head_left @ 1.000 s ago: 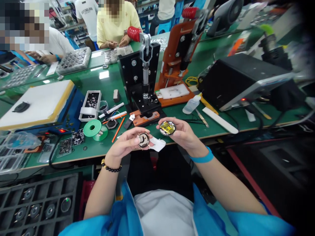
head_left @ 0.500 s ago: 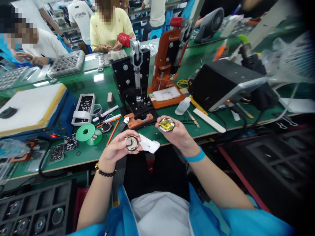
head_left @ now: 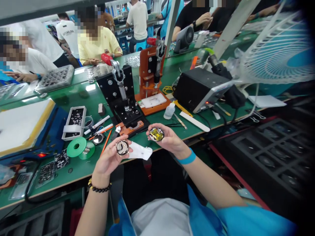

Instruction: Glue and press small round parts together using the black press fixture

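Observation:
My left hand is closed around a round, metal-rimmed watch part, its pale inner face with a dark curved strip turned up. In my right hand is a round watch module with yellow film and shiny parts on its face. The two pieces are held apart, just above the bench's front edge. A white cloth or paper piece lies beside my left fingers; whether they grip it, I cannot tell. Behind my hands stands a black toggle press with a red handle and an orange fixture at its base.
An orange press and a small bottle stand farther back. Left are a solder reel, a parts box and a blue machine. Right are a black box, a white fan and a foam tray. People work across the bench.
The camera view has turned, so the bench things appear farther left and more of the fan shows. Both hands keep hold of the same round pieces, with little change in grip.

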A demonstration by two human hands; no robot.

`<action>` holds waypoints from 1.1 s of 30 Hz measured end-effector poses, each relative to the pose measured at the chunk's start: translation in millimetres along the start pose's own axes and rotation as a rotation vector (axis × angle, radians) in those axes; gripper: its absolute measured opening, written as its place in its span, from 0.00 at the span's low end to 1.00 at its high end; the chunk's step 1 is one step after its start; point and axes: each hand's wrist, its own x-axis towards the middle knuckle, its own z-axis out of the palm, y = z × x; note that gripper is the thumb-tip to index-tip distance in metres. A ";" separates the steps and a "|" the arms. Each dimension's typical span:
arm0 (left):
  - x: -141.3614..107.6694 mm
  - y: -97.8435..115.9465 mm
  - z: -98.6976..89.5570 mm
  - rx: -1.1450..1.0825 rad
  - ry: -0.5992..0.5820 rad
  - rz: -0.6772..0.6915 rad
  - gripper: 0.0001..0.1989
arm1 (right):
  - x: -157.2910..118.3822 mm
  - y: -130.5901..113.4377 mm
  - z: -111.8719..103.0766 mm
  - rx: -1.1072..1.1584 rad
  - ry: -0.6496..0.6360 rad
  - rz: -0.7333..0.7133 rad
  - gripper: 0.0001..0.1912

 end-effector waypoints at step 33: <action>12.4 -6.0 0.9 -0.036 0.082 0.126 0.34 | 1.3 -41.3 14.1 -1.182 0.065 -0.416 0.14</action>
